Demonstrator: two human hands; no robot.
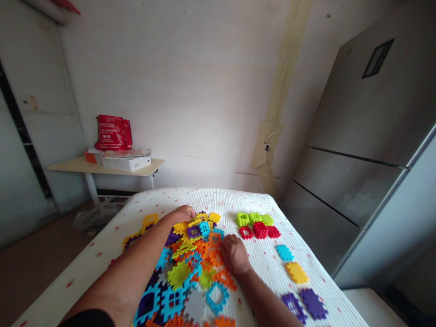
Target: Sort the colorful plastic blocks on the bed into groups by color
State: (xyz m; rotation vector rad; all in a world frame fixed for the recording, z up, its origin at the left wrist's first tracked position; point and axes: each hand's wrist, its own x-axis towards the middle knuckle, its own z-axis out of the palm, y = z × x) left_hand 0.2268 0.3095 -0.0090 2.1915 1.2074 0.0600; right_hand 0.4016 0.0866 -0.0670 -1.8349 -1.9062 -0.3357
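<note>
A heap of interlocking plastic building tiles (179,274) in blue, orange, yellow, purple, green and grey lies before me; some are solid, others have window openings. My left hand (184,212) reaches to the heap's far side, its fingers curled beside the yellow tiles (180,228). Whatever sits between those fingers is hidden. On the heap's right edge rests my right hand (235,255), closed, knuckles up, against the orange tiles (214,243). Its fingertips are out of sight, so any tile in them cannot be made out.
Right of the heap lie green tiles (255,219), red tiles (260,230), a blue tile (284,252), a yellow tile (297,272) and purple tiles (313,303). A white spotted cloth (252,284) covers the table. A fridge (354,136) stands at right, a side table (73,164) at left.
</note>
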